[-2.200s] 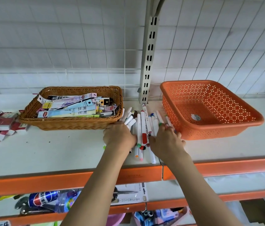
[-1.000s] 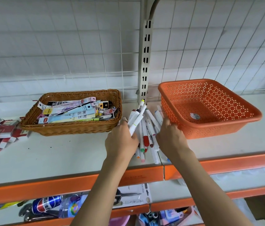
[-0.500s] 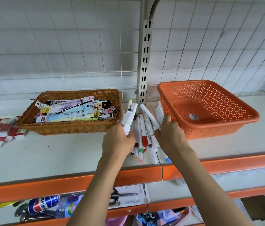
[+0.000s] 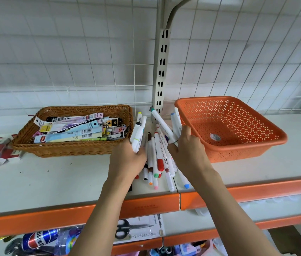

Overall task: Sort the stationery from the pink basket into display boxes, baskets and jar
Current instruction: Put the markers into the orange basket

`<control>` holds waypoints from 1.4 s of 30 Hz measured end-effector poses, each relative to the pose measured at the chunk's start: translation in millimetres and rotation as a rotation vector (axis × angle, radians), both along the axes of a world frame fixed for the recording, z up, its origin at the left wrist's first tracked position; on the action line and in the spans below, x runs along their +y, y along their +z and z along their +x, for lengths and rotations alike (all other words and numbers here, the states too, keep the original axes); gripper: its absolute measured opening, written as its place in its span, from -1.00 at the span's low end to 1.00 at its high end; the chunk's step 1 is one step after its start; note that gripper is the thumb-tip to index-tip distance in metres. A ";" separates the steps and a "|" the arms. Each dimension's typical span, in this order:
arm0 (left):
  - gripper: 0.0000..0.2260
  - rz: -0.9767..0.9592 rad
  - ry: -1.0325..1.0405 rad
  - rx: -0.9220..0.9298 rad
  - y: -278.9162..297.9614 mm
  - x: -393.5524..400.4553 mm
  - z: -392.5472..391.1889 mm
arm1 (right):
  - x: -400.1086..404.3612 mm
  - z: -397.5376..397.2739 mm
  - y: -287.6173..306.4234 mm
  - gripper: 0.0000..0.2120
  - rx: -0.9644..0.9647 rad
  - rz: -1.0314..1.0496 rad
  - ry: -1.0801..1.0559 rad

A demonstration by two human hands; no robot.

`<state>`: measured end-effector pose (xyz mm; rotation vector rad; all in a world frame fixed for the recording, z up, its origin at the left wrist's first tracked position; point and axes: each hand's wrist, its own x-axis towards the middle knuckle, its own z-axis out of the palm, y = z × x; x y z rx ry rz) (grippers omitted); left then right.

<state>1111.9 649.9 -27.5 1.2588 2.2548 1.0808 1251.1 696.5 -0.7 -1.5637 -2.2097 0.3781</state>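
Nearest, loose markers (image 4: 157, 163) lay on the white shelf (image 4: 53, 178) between both hands; the left hand (image 4: 125, 161) clutched several white markers, the right hand (image 4: 188, 150) grasped others, just beside the orange basket (image 4: 247, 150), wicker basket (image 4: 72, 148) behind-left

white wire-grid wall (image 4: 72, 52), slotted upright (image 4: 161, 71), orange-edged white shelf (image 4: 53, 182)

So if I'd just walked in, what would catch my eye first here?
Probably the two bare hands at the shelf's middle: the left hand and the right hand each grip a fistful of white markers above a loose marker pile. Next, the bright orange perforated basket on the right, holding nothing but a sticker, and the brown wicker basket on the left, full of packaged stationery.
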 end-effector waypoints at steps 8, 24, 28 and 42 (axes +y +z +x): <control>-0.84 0.032 -0.014 0.047 8.0 9.4 3.1 | 27.6 19.6 35.9 -0.76 0.222 0.158 -0.005; -0.79 0.050 -0.036 0.007 13.4 23.4 12.7 | 132.1 54.8 9.6 -0.65 -0.349 -0.235 -0.078; -0.76 0.017 -0.042 -0.014 14.1 26.8 16.3 | 133.8 61.2 4.4 -0.62 -0.407 -0.452 0.014; -0.79 -0.029 -0.392 -0.128 87.9 131.4 95.8 | 95.5 136.7 -3.4 -0.82 0.022 0.260 -0.126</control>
